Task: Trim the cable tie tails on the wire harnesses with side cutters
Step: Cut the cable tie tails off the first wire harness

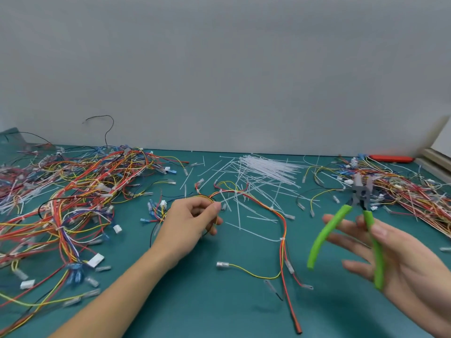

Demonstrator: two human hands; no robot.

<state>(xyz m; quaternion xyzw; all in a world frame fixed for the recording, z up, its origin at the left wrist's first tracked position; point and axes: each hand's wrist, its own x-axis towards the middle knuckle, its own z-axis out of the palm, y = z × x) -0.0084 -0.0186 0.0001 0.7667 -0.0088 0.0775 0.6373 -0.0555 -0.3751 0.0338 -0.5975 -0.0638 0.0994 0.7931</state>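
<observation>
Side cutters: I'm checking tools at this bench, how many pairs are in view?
1. The green-handled side cutters are in the right hand, raised over the green mat, handles spread. Others could be hidden under the wire piles.

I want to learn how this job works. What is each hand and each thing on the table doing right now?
Left hand: pinches the harness, fingers curled.
Red, yellow and orange wire harness: lies curved on the green table mat, one end lifted.
Right hand: fingers spread, carrying the cutters.
Green-handled side cutters: handles and jaws wide apart, raised above the mat.
Bundle of white plastic cable ties: loose, unused.
Piles of coloured wire harnesses: tangled, lying flat.
</observation>
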